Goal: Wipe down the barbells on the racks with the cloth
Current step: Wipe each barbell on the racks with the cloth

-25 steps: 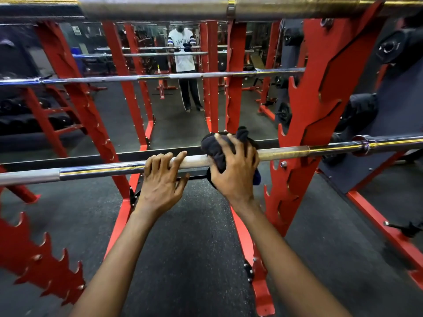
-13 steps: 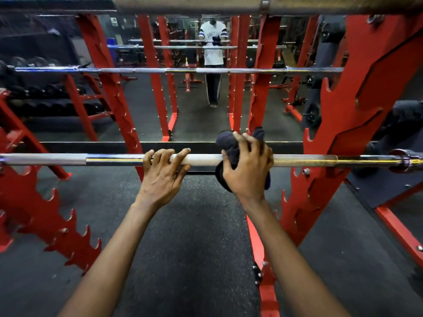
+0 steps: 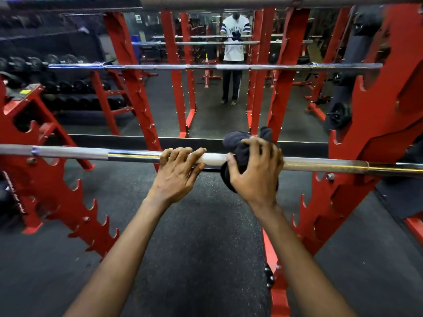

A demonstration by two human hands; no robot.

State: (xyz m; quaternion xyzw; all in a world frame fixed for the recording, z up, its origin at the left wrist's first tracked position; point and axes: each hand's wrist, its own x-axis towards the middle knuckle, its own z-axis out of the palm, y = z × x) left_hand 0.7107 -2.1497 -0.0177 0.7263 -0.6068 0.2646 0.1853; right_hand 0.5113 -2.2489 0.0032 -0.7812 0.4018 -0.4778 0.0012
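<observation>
Left hand (image 3: 176, 177): your fingers curl over the barbell (image 3: 80, 154).
Right hand (image 3: 254, 177): your fingers wrap the cloth (image 3: 238, 145) round it.
Room: bare shaft right, up to the red rack (image 3: 357, 156).

Barbell (image 3: 68, 154) free leftward; rack upright (image 3: 348, 193) apparently blocks rightward.

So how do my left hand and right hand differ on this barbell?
The left hand grips the bare barbell directly; the right hand clutches a dark cloth bunched around it. The right hand is closer to the red rack upright than the left hand. Both curl over the same barbell from above.
</observation>
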